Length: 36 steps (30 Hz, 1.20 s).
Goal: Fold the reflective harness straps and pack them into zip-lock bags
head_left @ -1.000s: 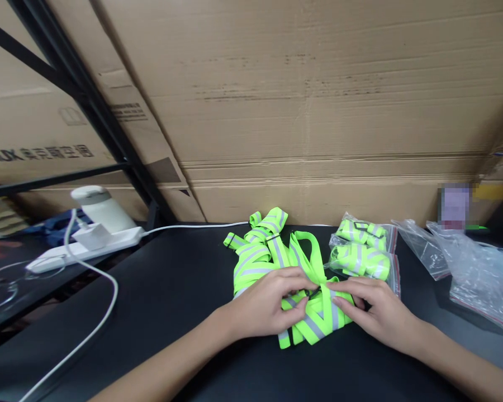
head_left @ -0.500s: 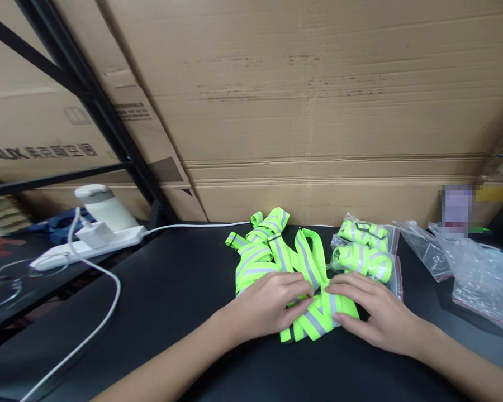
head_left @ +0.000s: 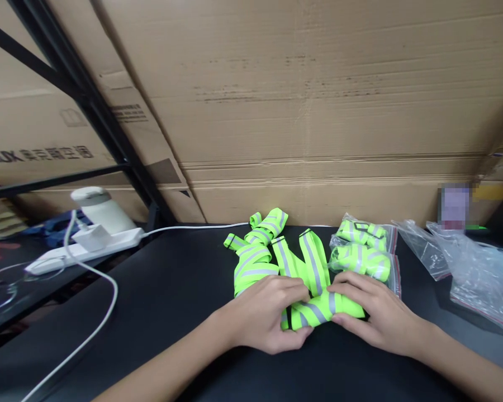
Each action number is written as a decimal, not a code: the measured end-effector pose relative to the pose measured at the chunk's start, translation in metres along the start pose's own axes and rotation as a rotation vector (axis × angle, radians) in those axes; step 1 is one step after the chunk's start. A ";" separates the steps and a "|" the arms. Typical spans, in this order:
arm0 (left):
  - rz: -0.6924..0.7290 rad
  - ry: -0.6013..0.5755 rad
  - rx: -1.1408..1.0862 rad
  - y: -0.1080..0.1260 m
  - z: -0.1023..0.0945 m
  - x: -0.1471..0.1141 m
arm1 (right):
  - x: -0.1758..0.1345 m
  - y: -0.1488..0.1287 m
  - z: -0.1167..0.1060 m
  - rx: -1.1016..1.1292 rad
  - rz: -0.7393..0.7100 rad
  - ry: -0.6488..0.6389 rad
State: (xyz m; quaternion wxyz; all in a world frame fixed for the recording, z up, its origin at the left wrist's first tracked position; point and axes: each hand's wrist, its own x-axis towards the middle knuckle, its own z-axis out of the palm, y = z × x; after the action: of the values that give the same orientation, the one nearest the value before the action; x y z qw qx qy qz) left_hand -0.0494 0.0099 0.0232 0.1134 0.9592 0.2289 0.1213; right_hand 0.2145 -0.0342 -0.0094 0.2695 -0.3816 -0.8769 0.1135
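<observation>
Both my hands grip a neon-yellow reflective strap (head_left: pixel 318 310) with grey stripes, its near part folded into a thick roll on the black table (head_left: pixel 163 318). My left hand (head_left: pixel 272 312) is closed around the roll's left end. On the right end, my right hand (head_left: pixel 371 307) pinches it between thumb and fingers. Two loose lengths of the strap extend away from me behind the roll. Left of it lies a heap of similar reflective straps (head_left: pixel 254 259), partly hidden by my left hand. Two bagged reflective straps (head_left: pixel 362 259) rest just beyond my right hand.
Clear plastic zip bags (head_left: pixel 482 279) lie at the right. On the left, a power strip (head_left: pixel 88 248) holds a plugged charger, with a white bottle (head_left: pixel 103 209) behind and a white cable (head_left: pixel 116 287) running forward. Large cardboard (head_left: pixel 310 123) and a black metal frame (head_left: pixel 104 123) stand behind.
The strap's near part has been folded over into a more compact roll. My left thumb has moved down and toward me around it. My right hand has barely moved.
</observation>
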 end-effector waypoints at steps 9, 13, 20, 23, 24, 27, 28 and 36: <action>-0.001 -0.006 -0.254 0.002 -0.005 0.003 | 0.001 0.002 0.001 0.228 0.199 0.047; -0.017 -0.051 -0.303 0.002 -0.002 0.004 | 0.002 0.003 0.002 0.247 0.203 0.028; -0.079 0.001 -0.158 0.007 -0.001 0.003 | 0.003 0.006 0.003 0.210 0.199 0.030; -0.053 0.103 -0.150 0.009 -0.002 0.002 | 0.003 0.006 0.003 0.189 0.206 0.019; -0.027 0.130 -0.140 0.009 -0.002 0.002 | 0.003 0.006 0.003 0.181 0.199 0.016; 0.059 0.156 -0.081 0.007 0.000 0.002 | 0.002 0.006 0.007 0.130 0.126 0.031; 0.077 0.152 -0.058 0.006 0.000 0.002 | 0.001 0.006 0.008 0.107 0.095 0.045; -0.005 0.043 0.104 0.004 0.000 0.002 | 0.000 0.002 0.004 0.207 -0.083 0.198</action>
State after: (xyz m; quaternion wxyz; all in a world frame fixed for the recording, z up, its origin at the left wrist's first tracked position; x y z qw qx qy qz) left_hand -0.0466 0.0073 0.0249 0.0589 0.9604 0.2396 0.1295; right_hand 0.2137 -0.0330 -0.0132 0.3968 -0.3246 -0.8447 0.1538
